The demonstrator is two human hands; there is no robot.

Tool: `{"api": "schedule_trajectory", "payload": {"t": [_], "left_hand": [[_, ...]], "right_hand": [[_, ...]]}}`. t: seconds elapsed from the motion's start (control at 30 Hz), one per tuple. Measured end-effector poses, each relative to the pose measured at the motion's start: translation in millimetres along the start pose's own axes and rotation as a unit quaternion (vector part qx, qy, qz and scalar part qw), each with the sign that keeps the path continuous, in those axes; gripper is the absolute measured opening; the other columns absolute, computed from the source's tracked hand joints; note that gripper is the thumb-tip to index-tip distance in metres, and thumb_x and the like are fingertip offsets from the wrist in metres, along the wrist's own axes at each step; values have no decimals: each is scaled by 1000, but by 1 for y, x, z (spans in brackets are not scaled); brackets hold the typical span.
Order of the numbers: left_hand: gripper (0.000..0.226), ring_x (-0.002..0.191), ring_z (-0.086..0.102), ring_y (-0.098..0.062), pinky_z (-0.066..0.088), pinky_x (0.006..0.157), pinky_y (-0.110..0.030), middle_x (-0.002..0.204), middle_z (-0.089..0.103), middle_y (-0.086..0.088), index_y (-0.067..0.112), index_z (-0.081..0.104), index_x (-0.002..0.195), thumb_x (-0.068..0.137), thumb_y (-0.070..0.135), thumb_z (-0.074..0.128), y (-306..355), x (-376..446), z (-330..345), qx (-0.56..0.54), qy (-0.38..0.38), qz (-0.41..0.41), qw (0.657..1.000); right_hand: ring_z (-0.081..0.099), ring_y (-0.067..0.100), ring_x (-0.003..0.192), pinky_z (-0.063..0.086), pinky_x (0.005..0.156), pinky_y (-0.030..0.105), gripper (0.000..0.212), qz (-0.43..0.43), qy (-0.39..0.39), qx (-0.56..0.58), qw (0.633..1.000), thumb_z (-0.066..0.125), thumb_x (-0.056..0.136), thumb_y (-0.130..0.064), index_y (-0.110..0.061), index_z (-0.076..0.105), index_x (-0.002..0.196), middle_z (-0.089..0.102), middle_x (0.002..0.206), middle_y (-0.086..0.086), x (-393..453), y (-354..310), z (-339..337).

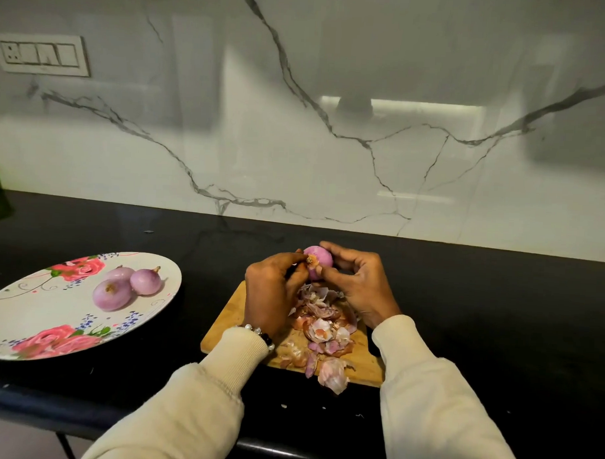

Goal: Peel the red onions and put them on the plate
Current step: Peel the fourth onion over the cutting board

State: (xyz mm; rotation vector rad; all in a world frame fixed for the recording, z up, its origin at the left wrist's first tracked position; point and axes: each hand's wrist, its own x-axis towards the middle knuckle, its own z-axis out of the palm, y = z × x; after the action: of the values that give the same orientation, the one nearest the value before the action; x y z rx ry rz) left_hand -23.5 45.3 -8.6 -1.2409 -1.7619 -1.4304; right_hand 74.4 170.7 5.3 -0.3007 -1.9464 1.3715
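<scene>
Cream sleeves (435, 398) reach in from the near edge of a black counter (496, 322), the left wrist ringed by a bead bracelet (261, 332). Below the hands, loose papery skins (325, 329) lie heaped on a wooden cutting board (229, 326), some spilling over its near edge. Above the board's far end, the right hand (357, 282) cups a red onion (319, 260), fingers curled round its far side, while the left hand (273, 290) pinches at its root end, apparently working off a last bit of skin. Well to the left, three peeled onions (127, 286) sit together on a floral plate (23, 322). Behind everything rises a veined marble wall with a switch panel (41, 53). The bulb looks nearly bare and likely slick; a hard tug at the root could pop it from the cupping fingers and send it rolling across the counter, or scatter skins off the board.
</scene>
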Motion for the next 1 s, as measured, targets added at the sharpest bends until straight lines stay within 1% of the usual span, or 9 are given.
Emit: {"api": "schedule_trajectory", "payload": {"t": [0.13, 0.33, 0.47, 0.53, 0.63, 0.7, 0.8, 0.9, 1.0], "left_hand": [[20, 79, 67, -10, 50, 75, -13, 89, 74, -8, 2, 74, 100, 80, 3, 76, 0, 0, 1, -1, 14, -17, 1000], [15, 72, 66, -17, 54, 67, -26, 82, 71, -10, 0, 72, 94, 79, -2, 74, 0, 1, 2, 32, 23, -25, 999], [13, 71, 61, -17, 44, 65, -21, 82, 67, -11, 1, 69, 90, 78, -2, 73, -3, 2, 5, 59, 31, -50, 997], [11, 72, 58, -13, 41, 66, -14, 84, 66, -10, 1, 69, 91, 81, -2, 71, -3, 3, 6, 44, 38, -60, 997], [12, 77, 60, -7, 42, 71, -5, 87, 70, -7, 2, 72, 96, 84, 0, 69, -3, 4, 5, 17, 39, -40, 998], [14, 80, 63, -7, 46, 75, -7, 90, 72, -6, 3, 74, 99, 85, 1, 70, -4, 4, 5, 4, 27, -18, 999], [16, 82, 67, -9, 53, 79, -18, 92, 74, -5, 5, 75, 100, 85, 3, 71, -8, 5, 3, -7, 15, -17, 1000], [15, 82, 67, -10, 52, 78, -17, 91, 74, -6, 5, 75, 98, 83, 2, 72, -8, 4, 1, -6, 6, -19, 1000], [14, 76, 68, -16, 54, 72, -22, 86, 73, -9, 2, 75, 94, 80, 0, 74, -5, 4, 1, 9, 5, -8, 1000]], "right_hand": [[66, 11, 111, 54, 96, 26, 51, -3, 8, -1, 1000, 78, 79, -1, -3, 64, 128, 69, 124, 8, -1, -2, 6], [64, -1, 103, 52, 91, 15, 52, -22, 19, -18, 999, 79, 78, -2, -4, 64, 128, 68, 123, 5, -2, -5, 14], [62, -4, 102, 51, 89, 12, 53, -34, 28, -28, 999, 81, 77, -2, -7, 65, 127, 68, 122, 3, -2, -6, 17], [64, -1, 104, 52, 91, 16, 53, -31, 36, -17, 999, 81, 77, -3, -8, 65, 127, 69, 123, 3, -2, -6, 17], [66, 11, 111, 56, 96, 38, 54, -9, 51, 7, 999, 83, 75, -7, -11, 67, 126, 70, 120, 3, -1, -4, 13], [67, 16, 112, 56, 94, 46, 54, 3, 57, 16, 998, 84, 74, -8, -12, 67, 126, 71, 118, 2, 0, -1, 10], [66, 16, 112, 56, 96, 47, 55, 6, 51, 2, 999, 84, 74, -9, -13, 67, 126, 72, 118, 1, 1, 0, 7], [66, 12, 111, 53, 100, 43, 55, 2, 41, -22, 999, 84, 75, -8, -12, 66, 127, 71, 118, -1, -1, 0, 6], [66, 13, 111, 54, 98, 45, 56, 3, 42, -23, 999, 84, 74, -8, -10, 66, 127, 71, 118, 0, -1, 0, 8]]}}
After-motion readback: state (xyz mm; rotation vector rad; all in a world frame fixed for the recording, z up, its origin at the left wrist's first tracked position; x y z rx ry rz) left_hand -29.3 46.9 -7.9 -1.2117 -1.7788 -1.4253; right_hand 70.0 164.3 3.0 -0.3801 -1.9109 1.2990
